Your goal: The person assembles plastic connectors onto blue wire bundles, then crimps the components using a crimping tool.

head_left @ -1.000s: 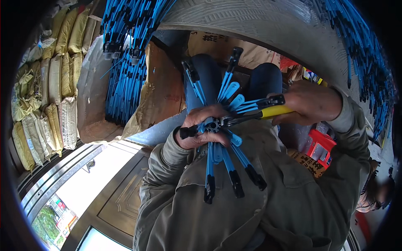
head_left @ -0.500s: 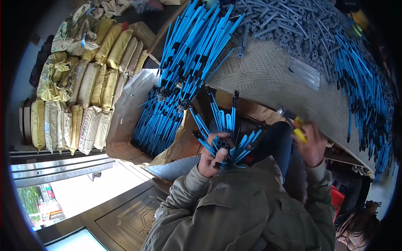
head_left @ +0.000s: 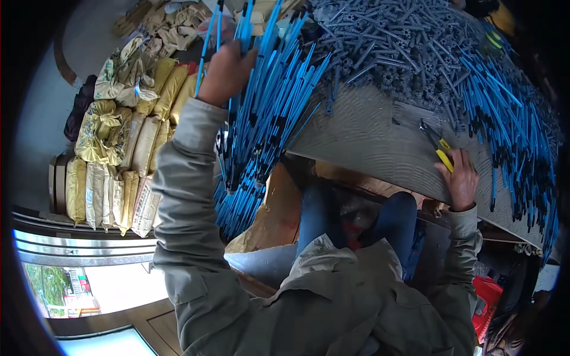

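Table (head_left: 356, 130) extends in front of the right fingers and to their left, with curved marks on its surface. Stacked sacks (head_left: 142, 136) lie nearer to the body than the left fingers. Grey heap (head_left: 398, 53) of plastic pieces is beyond the right fingers. 1 bunch of blue rods (head_left: 279, 89) with black parts stands just beside the left fingers; 1 pile of blue rods (head_left: 510, 136) lies to the right of the right fingers. Left hand (head_left: 222, 71) has its thumb apart from the other fingers; whether they pinch any rod, I cannot tell. Right hand (head_left: 462, 181) has bent fingers at the yellow handle of the pliers (head_left: 443, 159); how firmly they pinch it, I cannot tell.
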`<action>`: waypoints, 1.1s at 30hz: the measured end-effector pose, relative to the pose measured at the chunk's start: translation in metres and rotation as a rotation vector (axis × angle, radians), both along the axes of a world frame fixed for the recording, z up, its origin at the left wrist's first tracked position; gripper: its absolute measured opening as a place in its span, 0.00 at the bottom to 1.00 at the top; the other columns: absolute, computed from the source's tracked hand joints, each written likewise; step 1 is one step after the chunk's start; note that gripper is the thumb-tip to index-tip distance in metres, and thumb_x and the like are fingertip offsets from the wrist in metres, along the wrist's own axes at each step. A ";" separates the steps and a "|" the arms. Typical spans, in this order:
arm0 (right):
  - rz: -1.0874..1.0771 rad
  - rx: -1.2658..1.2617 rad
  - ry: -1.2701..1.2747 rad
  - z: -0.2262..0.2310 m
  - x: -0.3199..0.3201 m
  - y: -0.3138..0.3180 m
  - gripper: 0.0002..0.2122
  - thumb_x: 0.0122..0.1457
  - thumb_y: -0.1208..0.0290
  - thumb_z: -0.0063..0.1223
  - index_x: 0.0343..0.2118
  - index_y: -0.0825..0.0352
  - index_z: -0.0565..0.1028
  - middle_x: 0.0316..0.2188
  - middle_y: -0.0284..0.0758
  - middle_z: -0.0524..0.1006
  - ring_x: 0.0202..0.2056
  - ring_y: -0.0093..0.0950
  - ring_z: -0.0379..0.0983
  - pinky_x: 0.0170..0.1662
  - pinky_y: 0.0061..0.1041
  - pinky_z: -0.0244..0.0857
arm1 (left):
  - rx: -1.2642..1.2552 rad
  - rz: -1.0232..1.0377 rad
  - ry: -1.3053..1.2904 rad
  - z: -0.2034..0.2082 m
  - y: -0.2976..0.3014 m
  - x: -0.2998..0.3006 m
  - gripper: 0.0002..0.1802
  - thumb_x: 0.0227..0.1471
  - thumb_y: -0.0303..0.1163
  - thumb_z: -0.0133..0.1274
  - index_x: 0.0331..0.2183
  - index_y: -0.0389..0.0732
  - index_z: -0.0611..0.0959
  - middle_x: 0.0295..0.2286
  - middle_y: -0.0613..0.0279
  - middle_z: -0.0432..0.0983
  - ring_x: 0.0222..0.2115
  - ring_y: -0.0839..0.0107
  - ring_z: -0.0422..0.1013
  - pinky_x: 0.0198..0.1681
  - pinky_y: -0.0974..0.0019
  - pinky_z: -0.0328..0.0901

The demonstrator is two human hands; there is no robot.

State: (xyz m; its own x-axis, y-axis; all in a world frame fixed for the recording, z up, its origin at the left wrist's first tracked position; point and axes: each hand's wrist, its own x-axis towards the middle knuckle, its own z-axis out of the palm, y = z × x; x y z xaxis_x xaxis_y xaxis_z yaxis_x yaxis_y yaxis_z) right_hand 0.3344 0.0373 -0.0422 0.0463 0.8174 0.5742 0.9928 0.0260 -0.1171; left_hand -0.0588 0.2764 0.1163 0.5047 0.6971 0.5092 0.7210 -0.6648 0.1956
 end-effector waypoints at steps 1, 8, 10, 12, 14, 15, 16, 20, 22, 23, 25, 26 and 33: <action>0.019 0.010 0.006 -0.001 -0.002 0.001 0.17 0.46 0.57 0.57 0.32 0.63 0.68 0.28 0.36 0.69 0.29 0.39 0.70 0.26 0.34 0.63 | 0.131 0.109 0.136 -0.020 0.018 0.008 0.14 0.51 0.36 0.48 0.27 0.32 0.73 0.17 0.47 0.71 0.18 0.49 0.69 0.26 0.53 0.65; 0.112 -0.009 -0.021 0.006 0.004 -0.006 0.19 0.43 0.54 0.57 0.31 0.64 0.68 0.28 0.35 0.69 0.30 0.35 0.70 0.28 0.31 0.64 | 0.252 0.059 0.115 -0.114 0.036 0.068 0.19 0.47 0.43 0.52 0.32 0.36 0.76 0.32 0.50 0.71 0.36 0.53 0.68 0.37 0.57 0.65; 0.238 -0.051 -0.066 0.009 0.004 -0.002 0.20 0.41 0.53 0.57 0.30 0.64 0.68 0.28 0.35 0.69 0.30 0.34 0.69 0.29 0.29 0.64 | 0.246 0.088 0.251 -0.105 0.040 0.070 0.21 0.48 0.45 0.51 0.38 0.37 0.75 0.37 0.52 0.70 0.40 0.55 0.66 0.41 0.56 0.61; 0.226 -0.072 -0.066 0.008 0.007 -0.005 0.20 0.41 0.53 0.57 0.30 0.64 0.68 0.29 0.35 0.70 0.31 0.34 0.69 0.30 0.29 0.64 | 0.241 0.108 0.318 -0.101 0.036 0.071 0.23 0.48 0.45 0.50 0.41 0.38 0.75 0.39 0.54 0.70 0.41 0.56 0.65 0.44 0.55 0.60; 0.202 -0.095 -0.071 0.005 0.007 -0.003 0.21 0.40 0.53 0.57 0.30 0.65 0.69 0.30 0.34 0.70 0.32 0.34 0.69 0.32 0.29 0.64 | 0.221 0.096 0.337 -0.097 0.034 0.070 0.26 0.49 0.48 0.49 0.44 0.39 0.74 0.40 0.54 0.69 0.42 0.57 0.65 0.46 0.55 0.58; 0.201 -0.091 -0.076 0.005 0.006 -0.002 0.21 0.40 0.53 0.57 0.30 0.65 0.69 0.30 0.34 0.70 0.32 0.34 0.69 0.32 0.29 0.64 | 0.212 0.091 0.344 -0.094 0.032 0.070 0.27 0.49 0.50 0.48 0.45 0.39 0.74 0.40 0.54 0.69 0.43 0.57 0.65 0.47 0.55 0.57; 0.211 -0.076 -0.082 0.005 0.005 0.000 0.20 0.40 0.54 0.58 0.30 0.65 0.69 0.32 0.34 0.70 0.32 0.34 0.69 0.33 0.30 0.63 | 0.215 0.093 0.337 -0.089 0.032 0.069 0.27 0.49 0.50 0.48 0.45 0.39 0.74 0.40 0.54 0.69 0.43 0.57 0.65 0.47 0.55 0.57; 0.255 -0.021 -0.118 0.012 0.001 0.002 0.19 0.40 0.57 0.59 0.31 0.65 0.69 0.36 0.35 0.71 0.34 0.34 0.69 0.36 0.32 0.63 | 0.142 0.055 0.359 -0.072 0.024 0.053 0.32 0.49 0.56 0.45 0.47 0.41 0.72 0.40 0.54 0.69 0.46 0.57 0.63 0.52 0.48 0.50; 0.279 0.029 -0.136 0.015 -0.006 0.002 0.18 0.41 0.61 0.61 0.33 0.65 0.70 0.38 0.35 0.71 0.36 0.34 0.69 0.39 0.33 0.63 | 0.128 -0.037 0.274 -0.069 0.027 0.050 0.32 0.49 0.56 0.46 0.48 0.41 0.72 0.42 0.52 0.69 0.47 0.55 0.63 0.52 0.50 0.52; 0.306 0.030 -0.140 0.013 -0.015 0.003 0.18 0.41 0.61 0.61 0.33 0.65 0.70 0.38 0.35 0.71 0.36 0.34 0.69 0.39 0.33 0.63 | 0.119 -0.074 0.237 -0.067 0.027 0.043 0.33 0.49 0.56 0.46 0.48 0.41 0.72 0.43 0.51 0.69 0.48 0.54 0.62 0.52 0.51 0.53; 0.384 0.065 -0.066 0.007 -0.040 0.006 0.16 0.42 0.66 0.61 0.34 0.65 0.70 0.39 0.35 0.71 0.37 0.34 0.69 0.38 0.31 0.64 | 0.080 -0.095 0.174 -0.052 0.026 0.024 0.31 0.50 0.54 0.45 0.49 0.41 0.71 0.43 0.51 0.69 0.48 0.54 0.63 0.52 0.53 0.54; 0.422 0.079 -0.031 0.005 -0.052 0.010 0.16 0.43 0.68 0.61 0.34 0.65 0.70 0.40 0.36 0.71 0.38 0.34 0.69 0.38 0.31 0.64 | 0.047 -0.147 0.109 -0.042 0.024 0.015 0.30 0.52 0.52 0.45 0.49 0.41 0.71 0.44 0.50 0.69 0.48 0.54 0.63 0.51 0.54 0.56; 0.728 0.071 0.199 0.019 -0.187 0.079 0.24 0.44 0.71 0.60 0.46 0.62 0.67 0.45 0.37 0.68 0.41 0.38 0.69 0.36 0.32 0.67 | 0.213 -0.009 -0.638 -0.063 -0.078 -0.093 0.24 0.59 0.42 0.36 0.50 0.35 0.68 0.44 0.50 0.68 0.47 0.59 0.64 0.51 0.62 0.58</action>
State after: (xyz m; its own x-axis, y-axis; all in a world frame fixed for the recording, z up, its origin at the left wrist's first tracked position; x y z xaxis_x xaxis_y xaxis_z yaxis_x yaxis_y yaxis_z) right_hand 0.1474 0.1159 -0.0232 -0.3825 0.6427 0.6638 0.6823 0.6810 -0.2661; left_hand -0.1515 0.1980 0.0537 0.0643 0.5457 0.8355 0.5019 -0.7413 0.4456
